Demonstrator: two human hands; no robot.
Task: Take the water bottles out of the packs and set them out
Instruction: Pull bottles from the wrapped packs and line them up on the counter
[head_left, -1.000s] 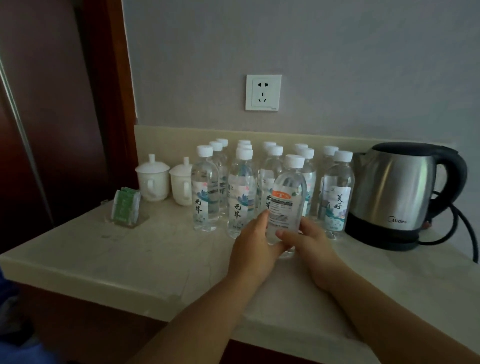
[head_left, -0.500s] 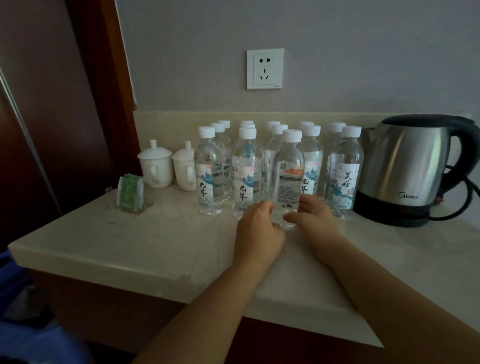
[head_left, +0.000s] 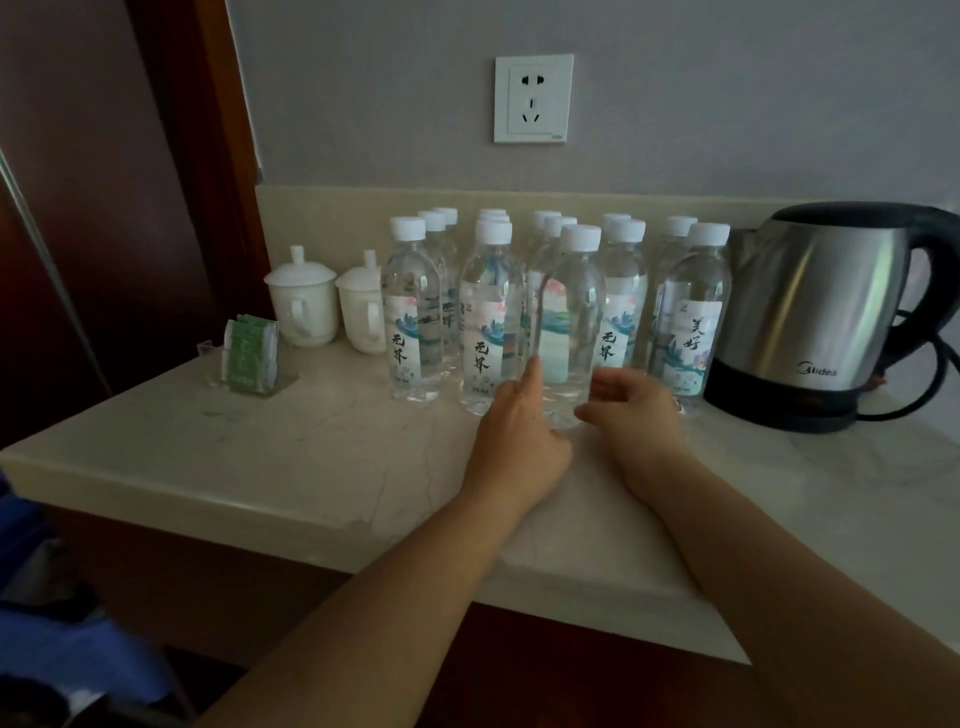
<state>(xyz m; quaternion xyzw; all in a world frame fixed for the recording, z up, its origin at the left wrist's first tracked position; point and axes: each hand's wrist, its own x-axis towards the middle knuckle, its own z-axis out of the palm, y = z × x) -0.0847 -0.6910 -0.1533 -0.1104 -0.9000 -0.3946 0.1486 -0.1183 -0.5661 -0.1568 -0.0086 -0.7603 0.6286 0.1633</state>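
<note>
Clear plastic white-capped water bottle (head_left: 569, 322) upright on pale marble table (head_left: 311, 447), front of bottle cluster; left hand (head_left: 519, 436) and right hand (head_left: 636, 410) loosely cupping base, fingers half-curled.

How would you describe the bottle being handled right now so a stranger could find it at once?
Find the steel kettle at the counter's right end, then the cluster of white-capped bottles to its left. The bottle stands in the front row between the left hand and right hand. Unlike its neighbours, its front shows no black calligraphy.
</note>
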